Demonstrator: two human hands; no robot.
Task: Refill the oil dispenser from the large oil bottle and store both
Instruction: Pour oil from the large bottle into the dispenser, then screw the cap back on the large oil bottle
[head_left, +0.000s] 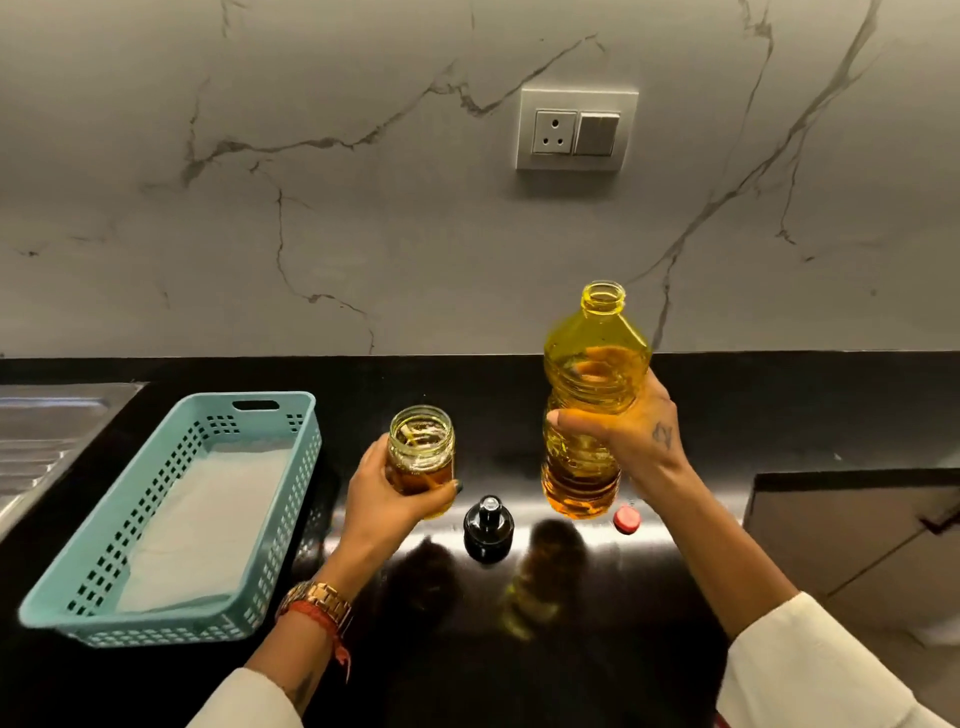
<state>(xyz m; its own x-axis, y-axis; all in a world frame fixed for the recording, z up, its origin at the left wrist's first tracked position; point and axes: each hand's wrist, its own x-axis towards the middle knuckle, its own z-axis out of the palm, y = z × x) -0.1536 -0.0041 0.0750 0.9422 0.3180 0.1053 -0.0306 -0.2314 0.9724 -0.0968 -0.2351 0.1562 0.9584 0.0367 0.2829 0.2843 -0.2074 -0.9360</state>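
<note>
Oil dispenser (422, 457), uncapped and part full, sits gripped in the left hand (387, 499); right hand (631, 431) grips the open, upright large oil bottle (589, 405). Capping and storing remain.

The steel sink (47, 441) runs off the left edge. The right hand (631, 426) hides part of the large oil bottle (592, 374); the cabinet (857, 535) is cut off at right.

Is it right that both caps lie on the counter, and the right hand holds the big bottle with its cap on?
Not quite. The head view shows the bottle in the right hand open; its red cap lies on the counter beside the black cap.
</note>
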